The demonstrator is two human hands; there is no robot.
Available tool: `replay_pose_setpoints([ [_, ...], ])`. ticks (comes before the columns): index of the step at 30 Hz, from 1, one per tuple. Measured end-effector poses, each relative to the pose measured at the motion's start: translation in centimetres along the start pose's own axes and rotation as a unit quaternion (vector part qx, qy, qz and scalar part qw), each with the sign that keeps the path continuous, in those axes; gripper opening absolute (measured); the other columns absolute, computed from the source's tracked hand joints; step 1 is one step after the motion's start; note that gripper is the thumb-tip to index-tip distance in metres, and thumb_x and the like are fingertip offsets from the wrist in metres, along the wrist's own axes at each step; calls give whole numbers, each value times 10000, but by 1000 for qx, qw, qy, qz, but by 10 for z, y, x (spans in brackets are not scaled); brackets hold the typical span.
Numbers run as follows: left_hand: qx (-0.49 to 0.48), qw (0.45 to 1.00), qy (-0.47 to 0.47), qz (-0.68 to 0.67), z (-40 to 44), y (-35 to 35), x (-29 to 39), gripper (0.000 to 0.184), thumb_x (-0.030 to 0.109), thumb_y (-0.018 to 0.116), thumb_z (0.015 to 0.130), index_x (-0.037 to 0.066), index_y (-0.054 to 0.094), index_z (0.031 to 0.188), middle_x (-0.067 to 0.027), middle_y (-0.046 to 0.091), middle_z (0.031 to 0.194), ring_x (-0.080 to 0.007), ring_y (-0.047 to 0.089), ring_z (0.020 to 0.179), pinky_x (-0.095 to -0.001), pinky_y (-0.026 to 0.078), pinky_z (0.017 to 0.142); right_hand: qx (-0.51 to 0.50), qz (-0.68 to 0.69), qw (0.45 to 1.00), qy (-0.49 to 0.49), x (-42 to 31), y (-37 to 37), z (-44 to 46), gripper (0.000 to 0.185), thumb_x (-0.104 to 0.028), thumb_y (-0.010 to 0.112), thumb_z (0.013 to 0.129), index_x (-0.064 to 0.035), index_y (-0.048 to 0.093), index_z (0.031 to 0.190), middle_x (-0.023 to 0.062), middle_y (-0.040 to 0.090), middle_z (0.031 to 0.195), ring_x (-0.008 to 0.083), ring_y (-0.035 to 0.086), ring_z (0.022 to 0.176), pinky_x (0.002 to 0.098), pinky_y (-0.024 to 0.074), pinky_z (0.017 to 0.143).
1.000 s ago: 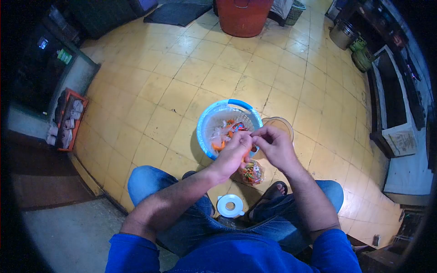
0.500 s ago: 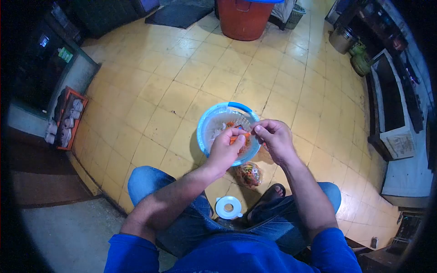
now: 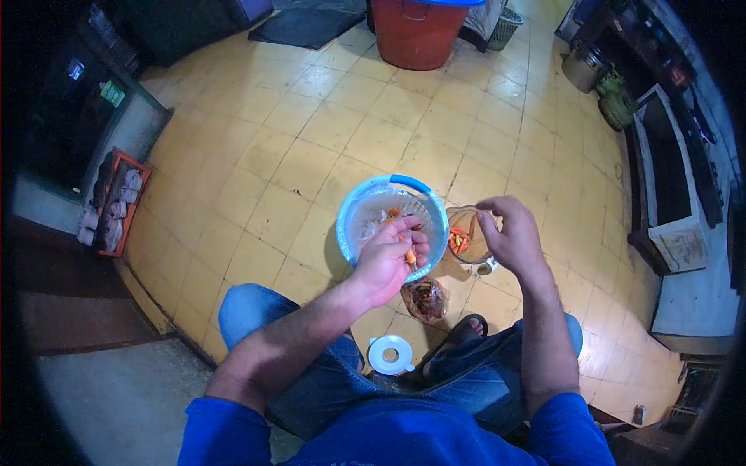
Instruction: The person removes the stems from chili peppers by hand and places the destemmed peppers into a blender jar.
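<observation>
The round, blue-rimmed basket [image 3: 344, 233] stands upright; the clear bowl [image 3: 472, 219] at its 3 o'clock contains red-orange pieces [image 3: 458, 240]. An orange piece [image 3: 410, 255] is held in the left hand [image 3: 388, 260].

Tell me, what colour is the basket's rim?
The basket rim is light blue, with a darker blue section, best seen in the head view.

Yellow tiled floor [image 3: 256, 155], dark mat [image 3: 308, 27], orange shoe rack [image 3: 123, 203], pale open-fronted cabinet [image 3: 684, 241]
</observation>
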State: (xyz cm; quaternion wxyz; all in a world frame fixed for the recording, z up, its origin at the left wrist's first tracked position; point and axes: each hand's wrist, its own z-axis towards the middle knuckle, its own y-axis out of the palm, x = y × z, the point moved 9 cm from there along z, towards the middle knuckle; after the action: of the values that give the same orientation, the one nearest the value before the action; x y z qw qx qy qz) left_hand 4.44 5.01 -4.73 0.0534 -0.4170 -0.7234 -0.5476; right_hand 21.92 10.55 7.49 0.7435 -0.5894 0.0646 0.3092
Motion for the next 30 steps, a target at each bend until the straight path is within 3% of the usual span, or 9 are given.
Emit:
replay_pose_setpoints([
  [1, 2, 1000, 24, 6, 1, 1, 3, 303, 114, 466, 993, 84, 452, 1294, -91, 597, 1049, -184, 580, 947, -357, 491, 828, 0, 0, 1000, 0, -9, -1, -3, 198, -194, 660, 869, -22, 697, 960, 158, 690, 869, 252, 673, 740, 369, 531, 691],
  [3, 4, 999, 47, 12, 0, 4, 7, 332, 95, 466, 986, 80, 423, 1316, -107, 595, 1075, -206, 586, 1016, -377, 493, 884, -194, 122, 964, 137, -19, 40, -23, 182, -193, 658, 891, -23, 691, 945, 89, 673, 759, 185, 615, 626, 333, 497, 612],
  [5, -15, 994, 102, 44, -4, 15, 17, 357, 69, 470, 980, 85, 398, 1330, -119, 606, 1097, -232, 587, 1093, -411, 489, 940, -256, 201, 932, 158, -31, 78, -42, 236, -271, 620, 916, -49, 697, 937, 126, 679, 738, 233, 669, 675, 379, 513, 640],
  [14, -5, 981, 168, 98, -11, 20, 29, 345, 28, 464, 981, 72, 399, 1317, -149, 632, 1116, -231, 611, 1087, -388, 504, 952, -110, 348, 912, 189, -45, 106, -52, 200, -216, 685, 880, -20, 655, 903, 125, 678, 727, 215, 683, 677, 349, 518, 612],
  [21, -6, 993, 116, 3, -10, 16, 34, 361, 62, 481, 990, 76, 369, 1332, -151, 624, 1119, -270, 603, 1128, -390, 530, 910, -106, 257, 951, 137, -55, 85, -41, 153, -156, 706, 851, -19, 646, 882, 158, 683, 767, 240, 688, 675, 361, 524, 615],
  [24, 26, 995, 87, -38, -8, 9, 37, 311, 65, 426, 1011, 69, 362, 1315, -150, 587, 1122, -273, 600, 1108, -374, 517, 918, -102, 239, 962, 81, -58, 86, -36, 129, -136, 678, 866, -24, 664, 928, 154, 694, 797, 258, 699, 704, 360, 534, 631],
  [27, 58, 992, 116, -13, -2, -4, 46, 304, 78, 449, 1008, 65, 367, 1301, -149, 573, 1143, -279, 586, 1130, -367, 508, 928, -100, 280, 951, 89, -45, 95, -26, 196, -132, 652, 884, -32, 678, 1051, 164, 704, 860, 264, 709, 789, 364, 541, 692],
  [29, 82, 982, 164, -38, 0, -17, 55, 374, 99, 515, 986, 81, 383, 1336, -152, 549, 1243, -285, 557, 1195, -422, 506, 947, -61, 307, 947, 66, -42, 92, -15, 285, -132, 634, 895, -47, 657, 1166, 176, 705, 979, 280, 705, 881, 362, 539, 765],
  [30, 83, 983, 162, -38, -1, -18, 56, 374, 99, 515, 986, 81, 383, 1336, -152, 549, 1243, -285, 557, 1195, -422, 506, 947, 0, 249, 967, -61, -58, 76, -7, 322, -127, 635, 897, -52, 639, 1210, 178, 697, 1014, 290, 697, 891, 357, 535, 801],
])
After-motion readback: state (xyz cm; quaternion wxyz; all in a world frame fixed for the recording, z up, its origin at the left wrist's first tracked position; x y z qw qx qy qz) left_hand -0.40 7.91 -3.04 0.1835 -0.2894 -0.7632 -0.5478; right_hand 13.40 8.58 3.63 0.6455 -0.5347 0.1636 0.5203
